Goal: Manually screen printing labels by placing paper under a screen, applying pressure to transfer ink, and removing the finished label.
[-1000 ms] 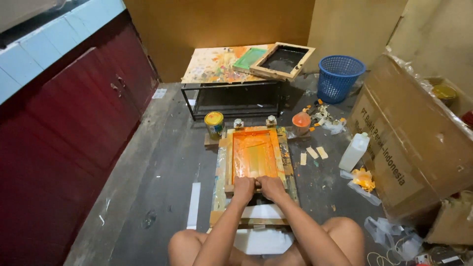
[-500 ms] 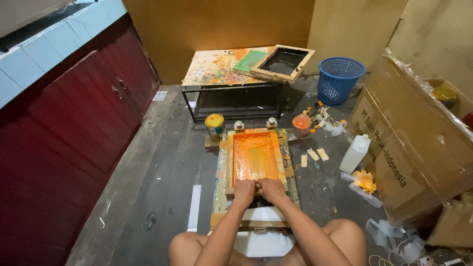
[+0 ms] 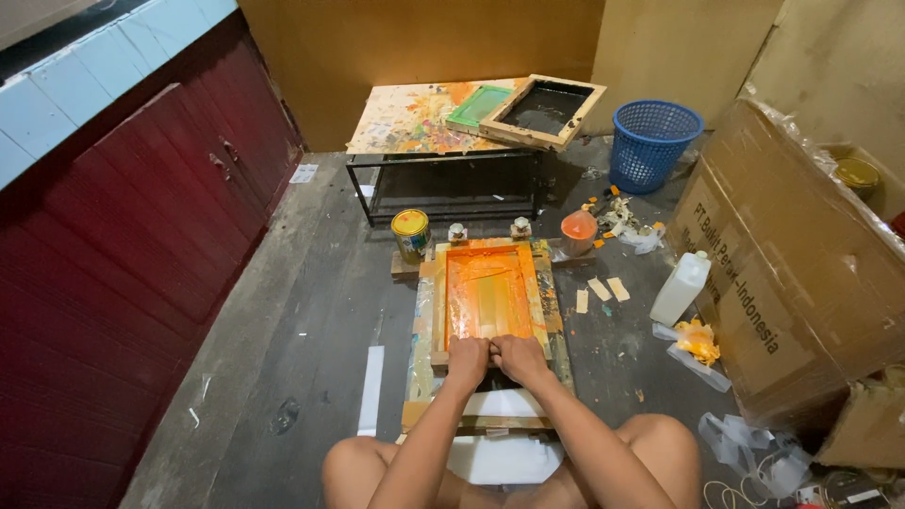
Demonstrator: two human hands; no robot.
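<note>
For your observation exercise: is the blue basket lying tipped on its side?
No, the blue basket stands upright on the floor beside the paint-splattered table, its open mouth facing up.

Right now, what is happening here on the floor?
A person sits on the floor at a wooden printing frame whose screen is covered in orange ink. The left hand and right hand lie side by side at its near edge, apparently gripping a tool I cannot make out. A yellow-lidded can stands beyond the frame.

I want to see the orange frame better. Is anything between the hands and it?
Nothing visible. The left hand and right hand rest side by side right on the near end of the frame.
</note>
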